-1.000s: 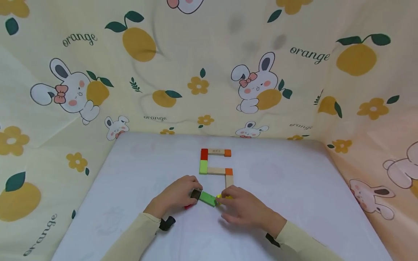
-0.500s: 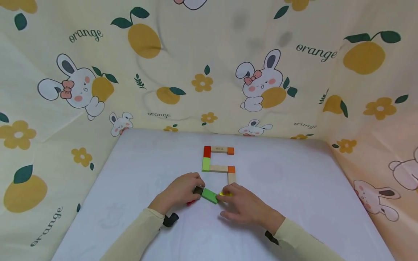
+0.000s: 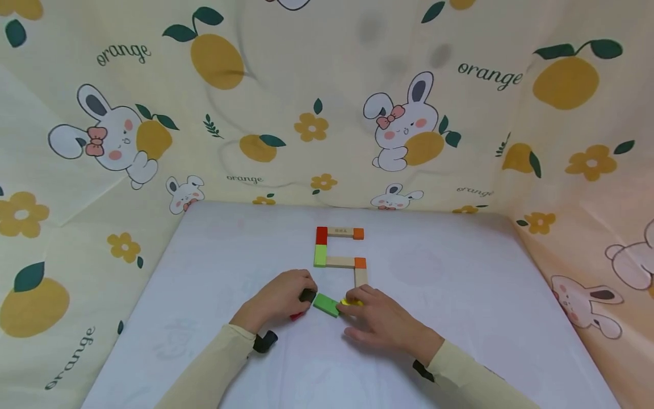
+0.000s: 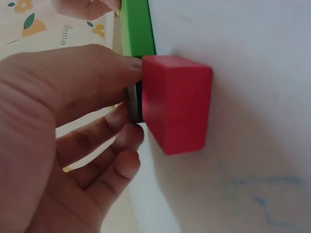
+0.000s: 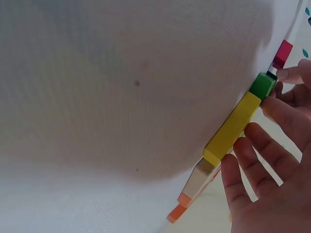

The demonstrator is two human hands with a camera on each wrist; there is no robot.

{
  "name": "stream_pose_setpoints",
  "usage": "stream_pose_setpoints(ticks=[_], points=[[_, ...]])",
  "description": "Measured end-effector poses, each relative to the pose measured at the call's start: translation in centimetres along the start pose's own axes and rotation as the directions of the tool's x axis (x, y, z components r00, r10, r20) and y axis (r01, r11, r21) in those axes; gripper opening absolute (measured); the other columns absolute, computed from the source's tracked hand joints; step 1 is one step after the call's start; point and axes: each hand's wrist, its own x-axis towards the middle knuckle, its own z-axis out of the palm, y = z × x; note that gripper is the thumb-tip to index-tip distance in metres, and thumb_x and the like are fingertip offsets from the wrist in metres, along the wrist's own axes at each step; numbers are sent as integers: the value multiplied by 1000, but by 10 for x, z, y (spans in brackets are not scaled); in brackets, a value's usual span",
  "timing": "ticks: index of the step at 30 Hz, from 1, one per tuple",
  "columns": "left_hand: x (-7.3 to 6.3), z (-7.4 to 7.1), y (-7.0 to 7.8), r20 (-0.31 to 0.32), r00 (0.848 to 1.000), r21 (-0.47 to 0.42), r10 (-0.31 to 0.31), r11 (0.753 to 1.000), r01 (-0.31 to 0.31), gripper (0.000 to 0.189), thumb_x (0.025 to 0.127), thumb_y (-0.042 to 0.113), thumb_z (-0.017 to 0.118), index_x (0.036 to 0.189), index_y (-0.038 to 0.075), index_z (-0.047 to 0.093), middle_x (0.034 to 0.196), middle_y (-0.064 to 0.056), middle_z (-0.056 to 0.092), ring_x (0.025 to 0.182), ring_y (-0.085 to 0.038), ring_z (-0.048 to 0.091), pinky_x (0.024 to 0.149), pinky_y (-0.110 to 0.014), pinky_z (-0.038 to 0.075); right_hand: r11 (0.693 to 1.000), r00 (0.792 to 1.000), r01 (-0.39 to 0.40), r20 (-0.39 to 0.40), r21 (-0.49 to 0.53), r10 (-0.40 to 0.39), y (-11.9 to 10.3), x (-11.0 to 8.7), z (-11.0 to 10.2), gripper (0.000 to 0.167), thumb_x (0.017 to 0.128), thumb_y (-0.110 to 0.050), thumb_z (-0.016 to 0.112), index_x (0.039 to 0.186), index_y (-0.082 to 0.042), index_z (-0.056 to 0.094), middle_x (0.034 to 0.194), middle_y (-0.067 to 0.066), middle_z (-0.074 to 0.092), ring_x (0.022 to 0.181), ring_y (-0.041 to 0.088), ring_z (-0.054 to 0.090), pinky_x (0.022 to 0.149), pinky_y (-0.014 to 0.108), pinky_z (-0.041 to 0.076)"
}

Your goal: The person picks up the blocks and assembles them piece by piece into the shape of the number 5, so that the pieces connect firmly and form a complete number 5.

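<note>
My left hand (image 3: 281,298) pinches a black block (image 3: 307,295) between thumb and fingers. In the left wrist view a red block (image 4: 180,104) stands beside the black one, close to the thumb tip. A green block (image 3: 326,305) lies at a slant between my two hands. My right hand (image 3: 385,321) has its fingers lightly spread over a yellow block (image 5: 233,128), fingertips along its side. Its index fingertip is right at the green block's right end, and the thumb is held apart. The hand covers most of the yellow block in the head view.
Farther back, joined blocks form an angular line: an orange block (image 3: 359,233), a plain wood block (image 3: 340,232), a red block (image 3: 321,235), a lime block (image 3: 320,255), and more wood and orange pieces. They lie on a white-covered table (image 3: 230,238) before a patterned cloth (image 3: 337,159).
The right index finger has shifted onto the green block's right end, and less of the yellow block shows left of it. The left hand keeps its pinch, and the head view has shifted slightly.
</note>
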Motion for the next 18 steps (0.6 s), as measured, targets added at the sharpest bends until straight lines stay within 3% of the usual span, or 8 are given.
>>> stream_pose_setpoints(ticks=[11,18], points=[[7,-12,5,38,999,25,-5,1000,4,28,95,13,82,124,13,80,123,1,66,115,-20,60,102,-40,55,1000,1000,-3,-21,1,3,-1,0,-1,48,102,-46,74,143,-21,74,134,-1,63,125,16,52,105,39,52],[10,-8,4,41,997,26,63,998,-65,28,94,7,81,121,11,82,123,0,66,116,-21,61,103,-40,54,1000,1000,3,-25,-4,-3,-1,-1,1,48,102,-47,73,143,-22,74,133,-1,64,125,17,52,105,40,52]])
